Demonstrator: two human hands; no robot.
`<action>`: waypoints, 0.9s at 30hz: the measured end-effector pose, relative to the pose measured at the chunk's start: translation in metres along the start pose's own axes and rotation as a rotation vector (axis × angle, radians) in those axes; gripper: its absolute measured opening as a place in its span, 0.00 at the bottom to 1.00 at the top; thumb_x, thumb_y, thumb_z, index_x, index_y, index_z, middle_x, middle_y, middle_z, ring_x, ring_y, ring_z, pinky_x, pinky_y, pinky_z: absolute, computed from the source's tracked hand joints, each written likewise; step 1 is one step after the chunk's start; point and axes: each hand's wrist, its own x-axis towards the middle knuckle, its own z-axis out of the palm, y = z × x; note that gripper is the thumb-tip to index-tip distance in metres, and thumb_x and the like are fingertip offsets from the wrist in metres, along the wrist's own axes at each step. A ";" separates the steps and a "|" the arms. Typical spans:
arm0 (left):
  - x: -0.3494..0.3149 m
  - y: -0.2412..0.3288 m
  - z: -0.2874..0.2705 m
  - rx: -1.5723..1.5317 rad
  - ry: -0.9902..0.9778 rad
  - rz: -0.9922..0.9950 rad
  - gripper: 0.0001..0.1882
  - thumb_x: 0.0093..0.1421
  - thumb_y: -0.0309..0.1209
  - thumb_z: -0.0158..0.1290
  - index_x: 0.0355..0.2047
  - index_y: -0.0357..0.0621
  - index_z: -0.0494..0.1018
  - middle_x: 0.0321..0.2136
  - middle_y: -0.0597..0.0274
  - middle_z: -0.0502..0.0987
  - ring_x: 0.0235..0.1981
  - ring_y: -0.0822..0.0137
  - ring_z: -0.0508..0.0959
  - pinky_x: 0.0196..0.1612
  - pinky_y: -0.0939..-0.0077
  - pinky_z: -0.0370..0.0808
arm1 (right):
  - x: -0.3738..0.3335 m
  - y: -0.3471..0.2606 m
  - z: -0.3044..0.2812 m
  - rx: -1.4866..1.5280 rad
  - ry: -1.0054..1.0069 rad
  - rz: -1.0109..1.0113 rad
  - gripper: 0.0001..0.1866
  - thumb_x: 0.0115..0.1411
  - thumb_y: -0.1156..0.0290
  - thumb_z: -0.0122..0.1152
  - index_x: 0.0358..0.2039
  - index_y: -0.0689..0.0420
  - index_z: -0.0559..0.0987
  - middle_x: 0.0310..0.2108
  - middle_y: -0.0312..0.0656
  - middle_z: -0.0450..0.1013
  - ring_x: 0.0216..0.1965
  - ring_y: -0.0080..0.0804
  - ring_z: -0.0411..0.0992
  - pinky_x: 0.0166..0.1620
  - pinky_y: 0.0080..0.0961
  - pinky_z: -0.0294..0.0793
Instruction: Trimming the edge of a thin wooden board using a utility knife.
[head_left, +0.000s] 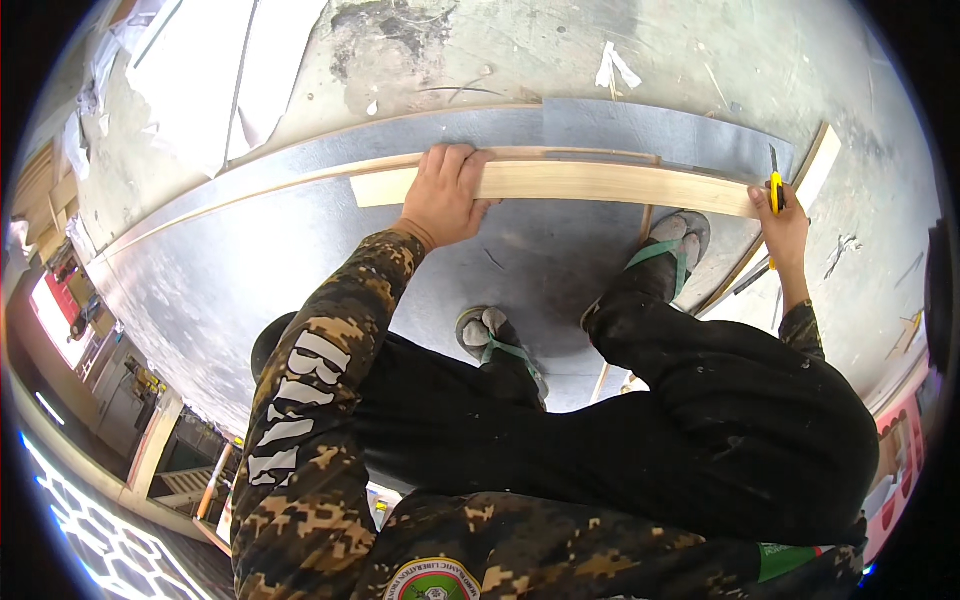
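A pale, straight wooden board (610,186) lies crosswise on a large grey sheet (310,235). My left hand (445,195) is closed over the board toward its left end, fingers over the far edge and thumb on the near side. At the right end, my right hand (785,230) grips a yellow utility knife (776,188), its blade out and pointing away from me. The thumb of that hand also rests by the board's end. Along the board's far side runs a thin wooden strip (270,192), with a grey strip of sheet (640,125) beyond it.
My sandalled feet (495,335) stand on the grey sheet. Another wooden piece (822,165) lies slanted at the right. White paper sheeting (215,70) covers the upper left floor. Paper scraps (615,68) lie on the concrete floor (480,45) farther off.
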 end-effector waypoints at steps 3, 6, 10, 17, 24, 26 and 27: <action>0.000 0.001 -0.002 -0.001 -0.012 -0.005 0.33 0.54 0.39 0.63 0.57 0.37 0.68 0.49 0.49 0.67 0.51 0.48 0.67 0.58 0.52 0.66 | 0.001 -0.006 -0.004 -0.039 -0.085 0.075 0.32 0.60 0.43 0.68 0.47 0.62 0.80 0.36 0.50 0.80 0.39 0.37 0.79 0.46 0.31 0.76; 0.001 0.001 -0.004 0.007 -0.031 -0.009 0.33 0.54 0.39 0.63 0.57 0.37 0.67 0.49 0.49 0.67 0.51 0.48 0.67 0.58 0.53 0.66 | 0.001 -0.006 -0.004 -0.061 -0.098 0.099 0.33 0.60 0.43 0.68 0.48 0.62 0.80 0.37 0.50 0.81 0.40 0.37 0.79 0.47 0.30 0.76; 0.001 0.001 -0.004 0.001 -0.018 0.010 0.33 0.54 0.39 0.63 0.57 0.37 0.67 0.49 0.48 0.67 0.51 0.48 0.67 0.58 0.53 0.66 | 0.000 -0.001 -0.001 -0.029 -0.053 0.042 0.32 0.59 0.42 0.68 0.45 0.62 0.80 0.33 0.48 0.79 0.35 0.35 0.77 0.42 0.30 0.76; 0.002 0.001 -0.003 -0.017 -0.008 0.015 0.34 0.53 0.38 0.63 0.57 0.37 0.67 0.49 0.49 0.67 0.51 0.48 0.67 0.57 0.53 0.66 | -0.001 0.003 0.000 0.001 0.020 -0.032 0.30 0.59 0.43 0.68 0.42 0.62 0.80 0.29 0.45 0.77 0.30 0.32 0.75 0.38 0.30 0.75; 0.003 0.000 -0.004 -0.028 -0.036 -0.012 0.33 0.53 0.38 0.64 0.56 0.39 0.68 0.49 0.49 0.68 0.51 0.48 0.68 0.58 0.53 0.65 | -0.001 -0.004 -0.002 -0.024 -0.025 0.011 0.31 0.59 0.42 0.69 0.42 0.62 0.80 0.27 0.42 0.76 0.29 0.31 0.73 0.36 0.29 0.74; 0.003 -0.001 -0.003 -0.041 0.002 -0.007 0.33 0.52 0.39 0.64 0.56 0.39 0.69 0.49 0.49 0.68 0.51 0.48 0.68 0.58 0.52 0.66 | -0.001 -0.001 0.000 0.023 -0.003 -0.007 0.31 0.58 0.42 0.69 0.42 0.62 0.80 0.26 0.42 0.76 0.28 0.30 0.73 0.36 0.29 0.74; 0.002 -0.001 -0.002 -0.043 0.002 -0.006 0.33 0.52 0.39 0.64 0.56 0.39 0.69 0.49 0.49 0.68 0.51 0.48 0.68 0.58 0.52 0.66 | -0.001 -0.001 0.000 0.021 -0.002 -0.005 0.31 0.58 0.42 0.69 0.42 0.62 0.80 0.26 0.42 0.76 0.28 0.30 0.73 0.36 0.29 0.74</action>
